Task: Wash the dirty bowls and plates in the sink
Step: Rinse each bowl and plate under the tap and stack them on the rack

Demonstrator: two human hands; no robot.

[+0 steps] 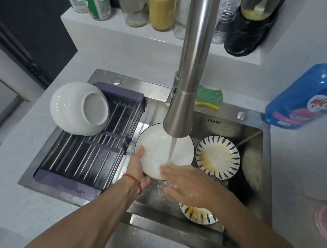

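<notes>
While water runs, left hand [137, 166] grips plate [156, 149]

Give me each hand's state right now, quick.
Left hand: grips the white plate by its rim, under the running water.
Right hand: open, flat fingers rubbing the plate's face.

Soft, even light falls from above, dim toward the dark upper left corner, and shadows on the pale worktop [1, 198] are faint. The steel faucet [192, 66] and sink [261, 173] rim carry dull glare. Wide-angle distortion bends the worktop's edges, and the right hand [188, 184] is slightly motion-blurred.
</notes>
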